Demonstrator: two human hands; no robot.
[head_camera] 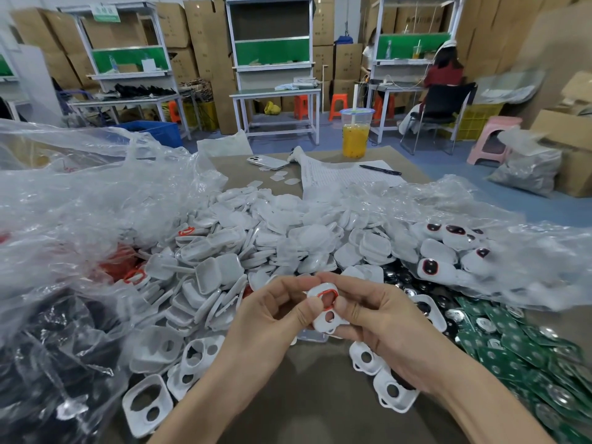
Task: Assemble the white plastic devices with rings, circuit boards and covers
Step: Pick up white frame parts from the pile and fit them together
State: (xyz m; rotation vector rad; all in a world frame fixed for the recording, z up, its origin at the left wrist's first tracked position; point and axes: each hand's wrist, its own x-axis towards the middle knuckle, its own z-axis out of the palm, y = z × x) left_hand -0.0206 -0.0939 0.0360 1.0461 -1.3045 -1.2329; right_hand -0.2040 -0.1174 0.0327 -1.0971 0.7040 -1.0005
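Observation:
Both hands hold one white plastic shell (327,321) above the near table. A red ring (326,295) sits at the shell's upper opening, pinched between my left hand (275,312) and my right hand (374,318). A big heap of white covers (256,238) fills the table's middle. Empty white shells with two holes (147,403) lie at the front left and under my right wrist. Green circuit boards (525,344) spread at the right. Assembled white units with red-ringed dark windows (432,267) rest in a clear bag.
Crumpled clear plastic bags (80,200) rise on the left, with loose red rings (121,261) inside one. A phone (267,162), a paper sheet with a pen (379,169) and a cup of orange drink (355,133) stand at the table's far end. People sit at benches behind.

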